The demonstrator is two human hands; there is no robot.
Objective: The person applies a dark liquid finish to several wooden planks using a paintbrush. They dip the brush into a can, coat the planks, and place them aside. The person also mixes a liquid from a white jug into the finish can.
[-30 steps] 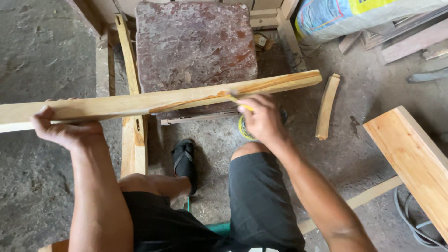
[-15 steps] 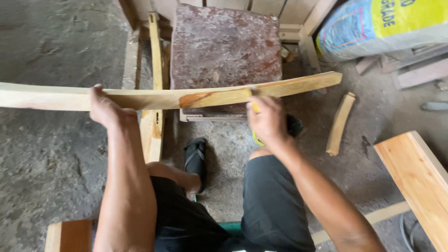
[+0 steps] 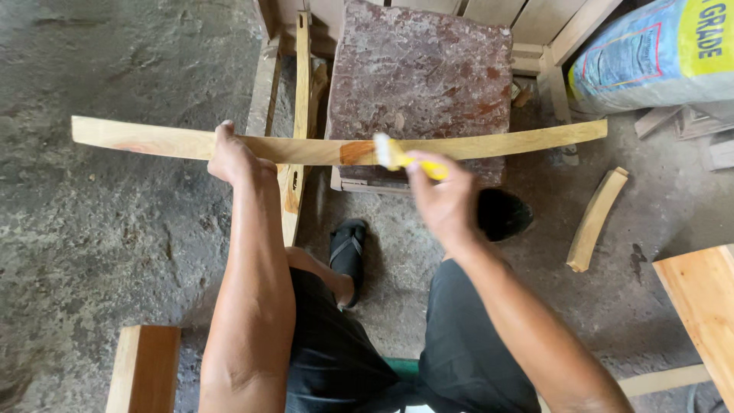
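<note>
A long, slightly curved wooden slat (image 3: 505, 143) stretches across the view above my knees. My left hand (image 3: 232, 154) grips it left of the middle. My right hand (image 3: 445, 198) holds a small yellow-handled brush (image 3: 397, 156) with its pale bristles touching the slat near the centre. The wood right of the bristles looks darker and wet, and the left part is paler. Behind the slat stands a reddish-brown stone block (image 3: 420, 76).
Upright wooden slats (image 3: 300, 92) lean at the block's left. A short curved wood piece (image 3: 597, 218) lies on the concrete floor at right. A plank (image 3: 703, 306) sits at lower right, a wooden block (image 3: 144, 367) at lower left, a printed sack (image 3: 657, 53) at top right.
The slat has shifted to the right, showing its left end. My left hand slid along it. My right hand moved the brush left to the slat's centre.
</note>
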